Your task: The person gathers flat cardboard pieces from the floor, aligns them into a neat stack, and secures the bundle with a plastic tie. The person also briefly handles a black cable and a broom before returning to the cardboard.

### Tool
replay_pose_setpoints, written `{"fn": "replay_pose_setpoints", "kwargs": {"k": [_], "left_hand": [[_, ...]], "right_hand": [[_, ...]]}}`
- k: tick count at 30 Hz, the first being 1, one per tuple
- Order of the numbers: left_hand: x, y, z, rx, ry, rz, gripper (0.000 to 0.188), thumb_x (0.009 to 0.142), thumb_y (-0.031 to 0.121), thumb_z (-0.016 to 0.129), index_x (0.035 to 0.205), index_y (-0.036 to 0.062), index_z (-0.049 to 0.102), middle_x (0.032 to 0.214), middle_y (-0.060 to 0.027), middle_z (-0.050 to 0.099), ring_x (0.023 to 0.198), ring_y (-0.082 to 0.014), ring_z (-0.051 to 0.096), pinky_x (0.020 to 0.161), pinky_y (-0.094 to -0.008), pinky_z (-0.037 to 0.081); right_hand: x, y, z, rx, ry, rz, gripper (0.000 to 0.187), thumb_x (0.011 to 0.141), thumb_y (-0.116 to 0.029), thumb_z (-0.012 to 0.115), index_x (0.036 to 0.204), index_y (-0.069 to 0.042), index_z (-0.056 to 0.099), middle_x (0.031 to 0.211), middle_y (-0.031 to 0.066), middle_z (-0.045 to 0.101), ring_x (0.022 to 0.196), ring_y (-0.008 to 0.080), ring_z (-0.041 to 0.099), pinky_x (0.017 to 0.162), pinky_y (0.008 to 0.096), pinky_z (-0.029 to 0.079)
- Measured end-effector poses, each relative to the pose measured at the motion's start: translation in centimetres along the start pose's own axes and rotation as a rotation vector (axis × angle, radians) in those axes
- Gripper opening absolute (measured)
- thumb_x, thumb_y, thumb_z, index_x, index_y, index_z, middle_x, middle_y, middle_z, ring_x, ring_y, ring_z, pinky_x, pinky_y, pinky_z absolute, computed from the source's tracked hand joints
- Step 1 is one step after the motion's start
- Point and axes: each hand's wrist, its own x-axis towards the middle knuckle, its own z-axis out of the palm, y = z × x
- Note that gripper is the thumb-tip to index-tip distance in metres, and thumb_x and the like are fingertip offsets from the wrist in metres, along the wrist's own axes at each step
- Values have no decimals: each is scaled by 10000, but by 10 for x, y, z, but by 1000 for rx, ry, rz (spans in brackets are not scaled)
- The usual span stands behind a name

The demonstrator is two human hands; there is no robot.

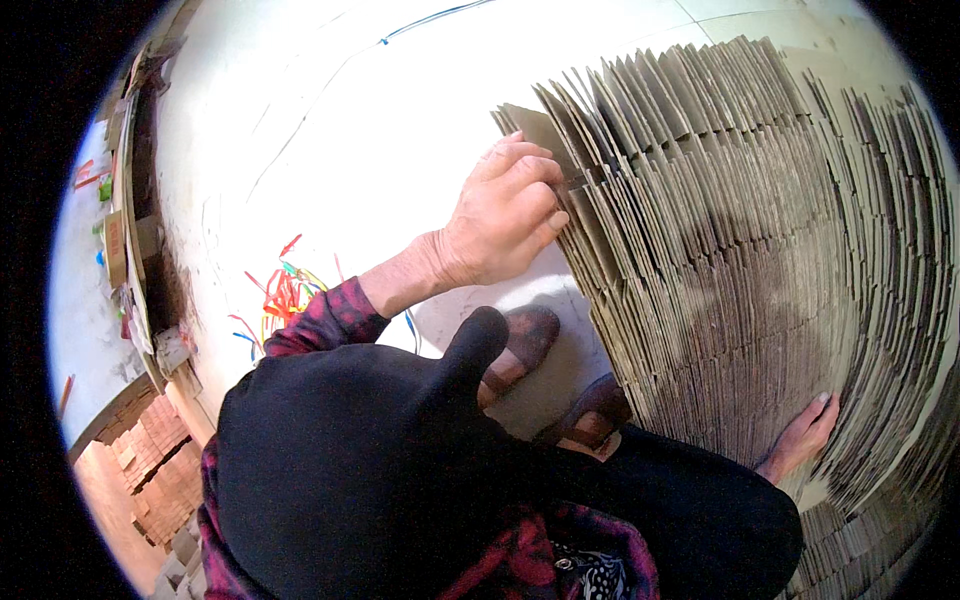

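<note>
A long row of flattened brown cardboard pieces stands packed on edge along my right side. At its far left end, my left hand is closed, its curled fingers on the edge of the end cardboard sheet. Part of the grip is hidden by the hand itself. My right hand lies against the near right side of the same row, fingers stretched out along the cardboard edges. My right forearm is mostly hidden behind my knee.
Another row of cardboard stands just beyond on the right. Red, yellow and blue strips lie heaped on the pale floor to the left. Brown stacks are at the lower left. My sandalled feet are beside the row.
</note>
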Motion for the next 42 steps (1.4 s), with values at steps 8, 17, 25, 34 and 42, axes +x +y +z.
{"fn": "replay_pose_setpoints", "kwargs": {"k": [8,17,25,34,42], "left_hand": [[7,-13,3,-98,35,80,150,770,64,615,763,25,470,1024,-185,540,753,-272,546,652,-381,471],[18,-14,8,-131,-86,18,182,775,59,634,741,17,460,1185,-238,519,706,-290,542,621,-375,469],[27,-20,1,176,-67,121,243,776,146,652,974,66,536,789,-54,488,680,-169,465,628,-334,376],[54,-12,3,252,-254,92,532,811,214,610,1296,61,453,705,-26,462,675,-222,442,671,-363,342],[60,-11,-5,277,-231,96,194,815,294,625,791,109,569,1013,-84,528,947,-280,487,786,-405,380]], "right_hand": [[1,5,3,5,10,-11,488,956,-339,439,1199,77,519,1192,254,553,1087,392,523,941,415,387],[1,4,3,2,-8,68,507,952,-357,441,1204,77,514,1203,248,547,1116,379,510,960,410,373],[2,7,5,17,7,39,494,952,-354,435,1215,56,517,1208,236,548,1115,373,510,961,406,371],[2,13,5,24,4,17,468,949,-333,440,1222,39,518,1190,231,557,1088,377,520,945,411,381],[2,14,8,21,9,4,442,950,-309,446,1212,38,523,1194,219,556,1089,369,518,950,411,373]]}}
